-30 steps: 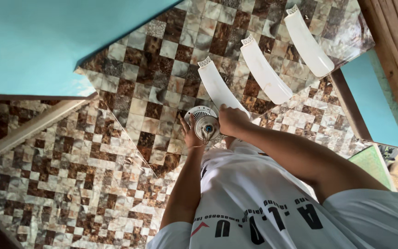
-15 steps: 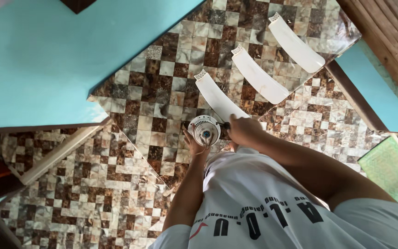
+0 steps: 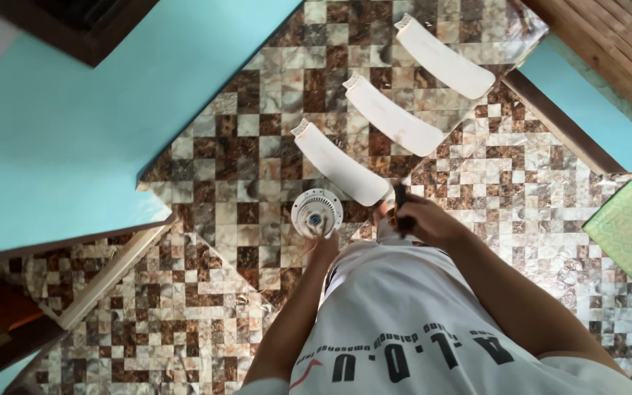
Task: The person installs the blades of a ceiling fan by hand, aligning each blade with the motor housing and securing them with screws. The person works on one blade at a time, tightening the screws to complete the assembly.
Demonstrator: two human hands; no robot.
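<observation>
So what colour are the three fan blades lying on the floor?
White, all three fan blades, against the brown-and-cream checkered floor; head view shows them best.

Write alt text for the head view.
Person's left hand touches a round white fan motor housing on a brown-and-cream checkered tile floor; right hand grips a dark-handled tool. Three white fan blades lie in a row just beyond.

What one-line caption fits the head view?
Left hand by round white fan motor; right hand grips dark tool.
</observation>
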